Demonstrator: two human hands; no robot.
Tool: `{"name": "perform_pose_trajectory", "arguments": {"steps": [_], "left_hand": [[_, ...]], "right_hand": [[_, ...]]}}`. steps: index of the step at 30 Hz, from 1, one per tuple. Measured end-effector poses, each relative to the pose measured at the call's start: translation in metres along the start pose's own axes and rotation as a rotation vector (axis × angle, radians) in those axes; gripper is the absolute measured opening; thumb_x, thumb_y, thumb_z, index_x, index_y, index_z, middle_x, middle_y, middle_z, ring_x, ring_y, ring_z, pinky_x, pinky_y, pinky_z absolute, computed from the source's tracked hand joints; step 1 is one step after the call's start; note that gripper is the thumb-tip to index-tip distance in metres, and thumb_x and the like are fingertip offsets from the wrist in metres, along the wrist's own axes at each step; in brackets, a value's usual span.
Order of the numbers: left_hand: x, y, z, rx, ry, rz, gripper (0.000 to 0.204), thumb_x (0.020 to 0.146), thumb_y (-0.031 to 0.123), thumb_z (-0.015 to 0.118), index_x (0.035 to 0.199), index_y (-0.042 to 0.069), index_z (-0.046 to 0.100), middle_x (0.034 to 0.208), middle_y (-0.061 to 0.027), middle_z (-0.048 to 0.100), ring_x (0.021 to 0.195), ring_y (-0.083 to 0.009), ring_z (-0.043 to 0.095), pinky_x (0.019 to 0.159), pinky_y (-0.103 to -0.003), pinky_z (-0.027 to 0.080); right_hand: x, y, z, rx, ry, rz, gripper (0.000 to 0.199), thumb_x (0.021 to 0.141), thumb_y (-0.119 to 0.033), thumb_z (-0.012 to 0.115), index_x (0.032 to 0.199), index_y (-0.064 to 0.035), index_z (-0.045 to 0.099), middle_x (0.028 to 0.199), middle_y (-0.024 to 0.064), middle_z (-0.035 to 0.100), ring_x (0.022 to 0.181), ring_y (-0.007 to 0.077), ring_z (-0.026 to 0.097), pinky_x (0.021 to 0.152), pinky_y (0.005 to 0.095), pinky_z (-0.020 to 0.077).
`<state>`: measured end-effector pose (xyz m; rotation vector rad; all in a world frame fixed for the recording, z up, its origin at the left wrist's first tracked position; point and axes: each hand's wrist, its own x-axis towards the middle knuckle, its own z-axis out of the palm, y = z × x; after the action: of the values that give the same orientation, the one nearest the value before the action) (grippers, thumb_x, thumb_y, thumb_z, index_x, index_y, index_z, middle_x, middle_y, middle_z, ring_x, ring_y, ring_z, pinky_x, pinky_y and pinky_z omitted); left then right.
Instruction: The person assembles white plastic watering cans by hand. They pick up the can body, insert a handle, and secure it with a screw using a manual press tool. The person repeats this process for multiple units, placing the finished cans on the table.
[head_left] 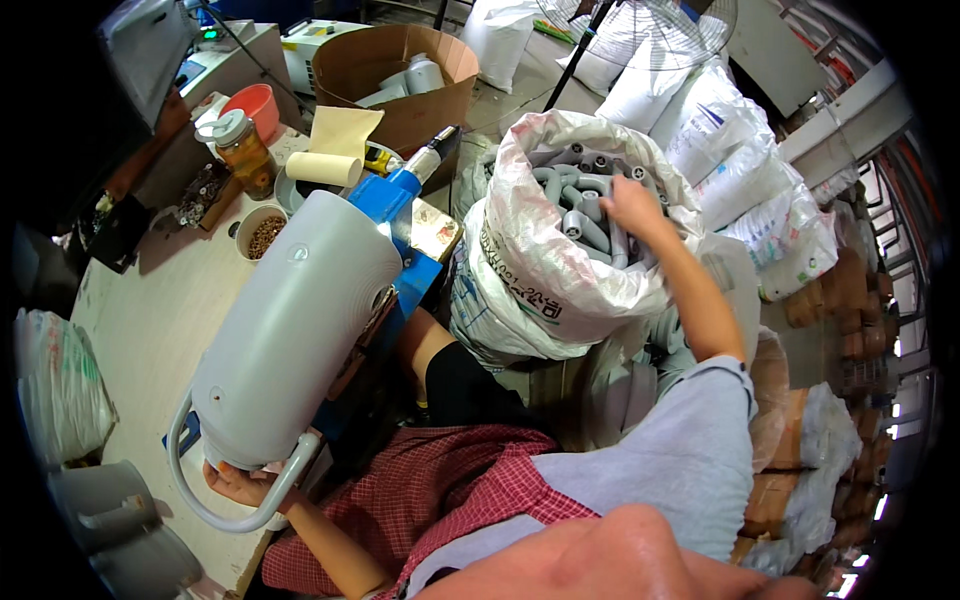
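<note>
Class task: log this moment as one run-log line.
left hand: holds grey housing on bench | right hand: in sack, on grey tubes

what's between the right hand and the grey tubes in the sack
Nothing visible. The right hand is already inside the open white sack, resting on the grey tubes. The left hand is apart, at the base of the grey housing.

The person is wearing a light grey short-sleeved shirt (680, 450) covering the right shoulder, a red-and-white checked apron (450, 480) across the lap, and dark shorts (465, 385). Both forearms are showing bare.
</note>
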<state>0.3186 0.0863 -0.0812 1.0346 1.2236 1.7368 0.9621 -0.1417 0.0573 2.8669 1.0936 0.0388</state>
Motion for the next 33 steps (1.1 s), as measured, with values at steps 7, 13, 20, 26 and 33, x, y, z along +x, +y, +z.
{"name": "perform_pose_trajectory", "arguments": {"steps": [7,13,20,26,33], "left_hand": [[-0.008,0.005,-0.008,-0.162,-0.116,-0.18,0.042,0.103,0.034,0.047,0.117,-0.005,0.059,0.111,-0.0116,0.064,0.102,-0.0193,0.058,0.093,-0.034,0.045],[0.0,-0.06,-0.033,-0.046,-0.092,-0.432,0.044,0.098,0.044,0.055,0.109,0.002,0.063,0.088,-0.0021,0.059,0.077,-0.0137,0.056,0.057,-0.028,0.051],[-0.01,0.015,0.012,-0.016,-0.385,-0.024,0.048,0.082,0.04,0.077,0.109,0.002,0.066,0.098,-0.01,0.063,0.083,-0.0212,0.06,0.074,-0.032,0.052],[-0.004,0.035,0.011,0.205,-0.415,0.111,0.047,0.074,0.04,0.08,0.1,0.002,0.07,0.098,-0.014,0.067,0.098,-0.0297,0.053,0.089,-0.041,0.045],[-0.001,0.037,0.016,0.254,-0.36,0.28,0.052,0.074,0.047,0.079,0.102,0.004,0.07,0.094,-0.0132,0.069,0.087,-0.0328,0.056,0.088,-0.041,0.043]], "right_hand": [[-0.007,-0.066,-0.064,0.737,0.577,-0.515,0.036,0.085,-0.006,0.07,0.119,-0.0042,0.057,0.097,0.0068,0.065,0.079,0.0115,0.061,0.07,0.0243,0.0479],[-0.033,-0.184,-0.125,0.859,0.558,-0.929,0.035,0.084,-0.001,0.07,0.115,-0.0034,0.056,0.102,0.0081,0.063,0.089,0.015,0.06,0.078,0.0277,0.0477],[-0.09,-0.363,-0.161,0.517,0.444,-1.536,0.047,0.074,-0.021,0.08,0.117,-0.0066,0.066,0.087,0.0105,0.064,0.074,0.026,0.063,0.066,0.035,0.0501],[-0.128,-0.441,-0.154,0.353,0.264,-1.724,0.04,0.077,-0.023,0.078,0.114,-0.0144,0.067,0.084,0.0036,0.063,0.067,0.0228,0.061,0.059,0.0339,0.0489],[-0.129,-0.45,-0.151,0.236,0.135,-1.712,0.04,0.077,-0.019,0.079,0.114,-0.01,0.068,0.081,0.0072,0.063,0.066,0.0222,0.062,0.06,0.0335,0.0486]]}}
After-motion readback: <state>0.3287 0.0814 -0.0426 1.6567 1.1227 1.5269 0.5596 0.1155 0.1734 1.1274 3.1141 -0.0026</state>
